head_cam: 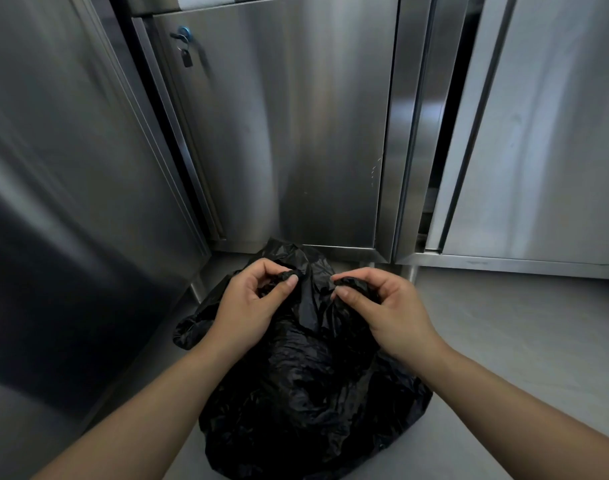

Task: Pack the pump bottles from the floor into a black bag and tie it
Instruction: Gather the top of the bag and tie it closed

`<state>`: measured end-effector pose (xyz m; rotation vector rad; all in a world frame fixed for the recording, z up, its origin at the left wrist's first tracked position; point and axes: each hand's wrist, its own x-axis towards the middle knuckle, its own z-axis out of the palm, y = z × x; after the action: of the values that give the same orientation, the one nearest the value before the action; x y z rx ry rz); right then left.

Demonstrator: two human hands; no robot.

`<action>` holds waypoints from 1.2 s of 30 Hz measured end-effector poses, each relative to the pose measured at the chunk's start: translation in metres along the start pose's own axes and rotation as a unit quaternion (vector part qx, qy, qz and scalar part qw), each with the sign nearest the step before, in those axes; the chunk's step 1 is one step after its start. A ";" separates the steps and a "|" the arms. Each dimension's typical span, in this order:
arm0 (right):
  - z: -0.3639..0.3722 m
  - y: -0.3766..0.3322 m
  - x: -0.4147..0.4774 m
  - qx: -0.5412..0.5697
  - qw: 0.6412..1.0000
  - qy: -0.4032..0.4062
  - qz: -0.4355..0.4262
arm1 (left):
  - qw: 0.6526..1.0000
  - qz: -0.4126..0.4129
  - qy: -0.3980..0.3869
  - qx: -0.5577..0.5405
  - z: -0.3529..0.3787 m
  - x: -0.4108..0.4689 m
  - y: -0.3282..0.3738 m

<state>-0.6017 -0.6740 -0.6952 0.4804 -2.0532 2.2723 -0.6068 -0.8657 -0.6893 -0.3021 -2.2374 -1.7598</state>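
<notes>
A bulging black plastic bag [306,393] sits on the grey floor in front of me, its top gathered. My left hand [251,303] pinches a bunch of the bag's upper edge between thumb and fingers. My right hand [376,303] pinches another bunch of the edge a short way to the right. The two gripped bunches are apart, with crumpled plastic between them. No pump bottles show; whatever fills the bag is hidden by the plastic.
Stainless steel cabinets close in the space: a large one on the left [71,168], a door with a small padlock [186,58] straight ahead, another cabinet at right [538,133]. Grey floor [504,341] extends to the right of the bag.
</notes>
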 end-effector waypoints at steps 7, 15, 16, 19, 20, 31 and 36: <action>-0.024 0.015 0.011 -0.028 0.998 0.039 0.039 | 0.999 -0.037 -0.038 0.009 -0.011 0.001 -0.010; -0.048 0.025 0.014 0.051 0.986 0.133 0.088 | 0.994 -0.100 0.007 -0.036 -0.016 0.001 -0.018; -0.053 0.025 0.014 0.056 0.983 0.150 0.094 | 0.992 -0.114 0.020 -0.051 -0.018 0.001 -0.020; -0.068 0.023 0.010 0.085 0.977 0.169 0.101 | 0.981 -0.150 0.052 -0.112 -0.022 0.001 -0.022; -0.069 0.022 0.010 0.094 0.977 0.160 0.102 | 0.979 -0.156 0.055 -0.116 -0.023 0.003 -0.022; -0.033 -0.009 0.020 -0.040 0.999 -0.006 -0.011 | 0.992 0.021 0.012 0.121 0.001 0.013 0.000; -0.033 -0.021 0.024 -0.110 0.993 -0.052 0.005 | 0.991 -0.014 -0.014 0.134 -0.010 0.009 -0.004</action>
<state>-0.6261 -0.6431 -0.6713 0.5844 -2.3238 2.0322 -0.6154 -0.8764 -0.6876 -0.2410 -2.4726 -1.4494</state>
